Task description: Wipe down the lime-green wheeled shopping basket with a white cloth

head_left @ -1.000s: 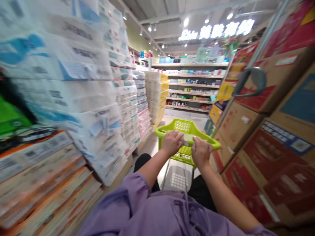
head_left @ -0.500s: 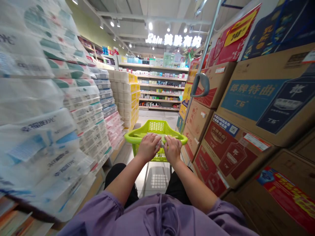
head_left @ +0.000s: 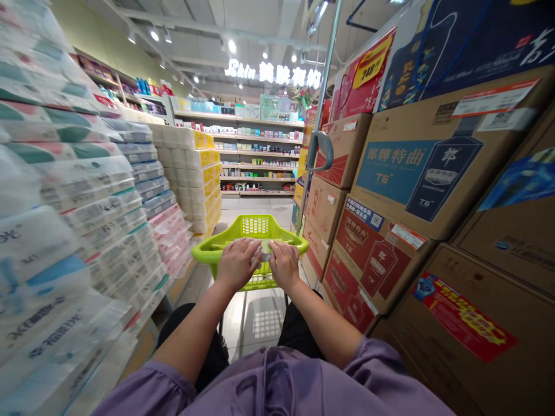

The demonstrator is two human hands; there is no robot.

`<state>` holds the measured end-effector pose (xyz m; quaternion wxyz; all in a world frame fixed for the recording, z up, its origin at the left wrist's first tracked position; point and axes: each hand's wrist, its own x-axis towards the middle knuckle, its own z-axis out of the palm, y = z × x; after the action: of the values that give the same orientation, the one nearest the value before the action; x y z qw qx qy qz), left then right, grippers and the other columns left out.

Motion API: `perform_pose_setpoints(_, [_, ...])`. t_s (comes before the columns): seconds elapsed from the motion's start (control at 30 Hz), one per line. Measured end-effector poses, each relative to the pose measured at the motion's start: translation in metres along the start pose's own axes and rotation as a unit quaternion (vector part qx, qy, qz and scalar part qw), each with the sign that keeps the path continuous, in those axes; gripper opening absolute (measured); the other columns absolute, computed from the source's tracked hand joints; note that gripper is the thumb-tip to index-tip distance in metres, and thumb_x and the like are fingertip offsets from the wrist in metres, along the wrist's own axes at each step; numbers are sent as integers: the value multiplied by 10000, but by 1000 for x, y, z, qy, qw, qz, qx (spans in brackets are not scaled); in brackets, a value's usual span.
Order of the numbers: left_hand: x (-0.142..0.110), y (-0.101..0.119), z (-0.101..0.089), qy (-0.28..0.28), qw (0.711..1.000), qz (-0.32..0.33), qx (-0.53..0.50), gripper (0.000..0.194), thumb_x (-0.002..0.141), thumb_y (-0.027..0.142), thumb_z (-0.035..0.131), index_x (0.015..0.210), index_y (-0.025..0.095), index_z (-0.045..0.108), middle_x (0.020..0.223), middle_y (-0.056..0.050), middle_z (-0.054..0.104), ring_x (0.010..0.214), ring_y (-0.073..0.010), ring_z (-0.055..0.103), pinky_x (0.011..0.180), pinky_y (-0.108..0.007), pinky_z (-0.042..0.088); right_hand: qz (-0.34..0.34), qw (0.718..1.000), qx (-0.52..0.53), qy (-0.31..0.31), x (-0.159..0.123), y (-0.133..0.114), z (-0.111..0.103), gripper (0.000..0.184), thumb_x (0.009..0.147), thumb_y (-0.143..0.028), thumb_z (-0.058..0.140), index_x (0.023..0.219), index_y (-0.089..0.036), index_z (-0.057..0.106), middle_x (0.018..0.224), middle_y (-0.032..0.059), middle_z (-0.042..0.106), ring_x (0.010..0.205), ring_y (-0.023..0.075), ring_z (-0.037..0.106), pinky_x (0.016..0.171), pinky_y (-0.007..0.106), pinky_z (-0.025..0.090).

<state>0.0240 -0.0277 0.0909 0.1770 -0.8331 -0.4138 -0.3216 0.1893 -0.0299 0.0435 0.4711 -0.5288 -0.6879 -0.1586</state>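
Shopping basket (head_left: 203, 252), lime-green plastic with a latticed wall, mounted on a metal-framed cart (head_left: 243, 329), directly ahead of the person at the centre of the aisle, above a pale tiled floor (head_left: 255, 211).

Left hand (head_left: 237, 264): fingers curled down over the basket's near rim, knuckles up, gripping it.

Right hand (head_left: 285, 266): same curled grip on the rim, just beside the left hand, not touching it.

Pale strip (head_left: 265, 247): small, lying across the rim between the two hands; what it is cannot be told, nor whether either hand pinches it.

Purple top (head_left: 277, 387): covers the person's body and upper arms at the bottom of the view, with dark trousers (head_left: 208, 352) below it.

Left of aisle: plastic-wrapped tissue packs (head_left: 95, 231), stacked high, with pink packs (head_left: 171, 240) further along and yellow-marked white cartons (head_left: 186, 173) beyond.

Right of aisle: cardboard liquor cartons (head_left: 403, 167), brown, blue and red, stacked high, beside an upright metal pole (head_left: 323, 86) with a grey handle (head_left: 319, 150).

Far end: store shelves (head_left: 260, 153) of small goods, under an illuminated sign (head_left: 273, 72).
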Motion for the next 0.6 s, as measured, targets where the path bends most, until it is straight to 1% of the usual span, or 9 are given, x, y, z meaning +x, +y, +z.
perform_pose_setpoints(0.1, [1,-4,2,-13,1000,-21,0,379,959,393,376,1245,246,576,1266,-81,614,1209,-254,511,1020,-443,376,34,999,27,2,11,-12,-6,278,900,-207,486,1133,-191,637,1159,76,643,1078,223,530,987,394,305])
perform_pose_setpoints(0.13, [1,-5,3,-14,1000,-27,-1,386,960,391,368,1255,244,567,1270,-87,610,1218,-258,505,1021,-450,372,29,999,39,5,17,-18,-8,283,896,-207,484,1134,-185,636,1170,80,637,1090,229,523,991,395,314])
perform_pose_setpoints(0.23, [1,-9,8,-7,999,-48,-23,450,967,385,317,1341,194,478,1266,-129,607,1220,-273,514,1007,-463,383,-43,996,82,-9,34,-37,-9,378,886,-186,454,1246,-168,567,1243,92,600,1163,228,492,1029,383,331])
perform_pose_setpoints(0.27, [1,-12,8,-3,998,-55,-39,481,971,382,291,1381,168,422,1251,-145,614,1201,-275,534,989,-460,400,-63,993,96,-23,39,-42,-8,420,886,-173,436,1296,-166,527,1243,92,600,1159,217,500,1034,372,342])
perform_pose_setpoints(0.33, [1,-17,9,0,995,-72,-74,527,979,383,245,1441,135,301,1222,-158,630,1141,-274,583,946,-451,436,-81,988,112,-68,47,-48,-4,472,897,-161,406,1367,-160,453,1201,91,623,1094,196,545,1001,343,391])
perform_pose_setpoints(0.4, [1,-23,7,-1,991,-91,-103,551,986,394,224,1474,139,209,1224,-155,632,1078,-266,622,908,-441,467,-98,983,107,-115,51,-49,1,454,926,-183,399,1377,-166,439,1194,87,632,1061,188,568,968,329,421])
perform_pose_setpoints(0.43, [1,-26,6,4,988,-103,-113,557,988,401,221,1482,147,180,1256,-156,614,1069,-258,629,902,-432,478,-114,980,99,-133,51,-48,2,429,938,-209,410,1363,-177,456,1219,82,624,1080,189,563,971,332,420])
perform_pose_setpoints(0.53, [1,-33,5,49,984,-128,-115,561,987,418,225,1484,162,181,1398,-158,497,1174,-240,573,952,-407,474,-159,973,65,-153,49,-47,4,372,925,-323,506,1279,-210,523,1309,58,578,1177,215,512,1018,367,380])
perform_pose_setpoints(0.6, [0,-37,7,57,987,-115,-93,553,985,419,215,1469,152,244,1418,-157,477,1231,-247,530,984,-414,456,-164,972,50,-158,49,-46,3,374,878,-369,577,1217,-212,550,1294,51,587,1173,224,511,1007,371,378])
